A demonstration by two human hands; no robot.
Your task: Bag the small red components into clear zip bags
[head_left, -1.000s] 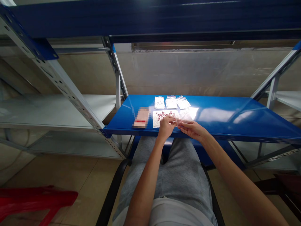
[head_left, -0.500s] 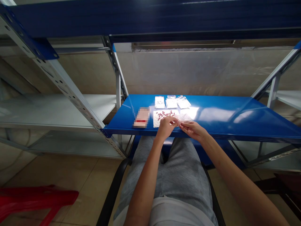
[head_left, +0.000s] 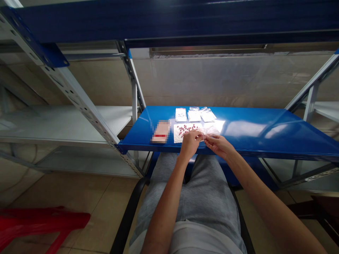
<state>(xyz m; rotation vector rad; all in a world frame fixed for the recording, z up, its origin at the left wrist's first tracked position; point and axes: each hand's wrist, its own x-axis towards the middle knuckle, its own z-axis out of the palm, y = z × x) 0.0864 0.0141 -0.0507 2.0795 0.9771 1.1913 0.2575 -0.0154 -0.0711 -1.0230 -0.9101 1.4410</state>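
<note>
My left hand [head_left: 191,143] is closed in a pinch at the front of a blue shelf [head_left: 254,132]. My right hand [head_left: 218,145] pinches from the other side, its fingertips almost meeting the left ones. Between them is a thin, clear plastic bag [head_left: 212,129] with a fine reddish line near the fingers; its details are too small to make out. Under and behind my left hand lies a white sheet [head_left: 177,137] with many small red pieces [head_left: 188,128] scattered on it.
Behind the sheet lie flat white packets in clear bags: a left one [head_left: 181,115], a middle one [head_left: 194,115] and a right one [head_left: 208,115]. A blurred-out pinkish packet [head_left: 161,132] lies left. A blue beam [head_left: 169,23] crosses above; a red stool [head_left: 45,222] stands lower left.
The view has shifted slightly. My hands stay pinched close together at nearly the same spot, with only a small movement of the fingers.
</note>
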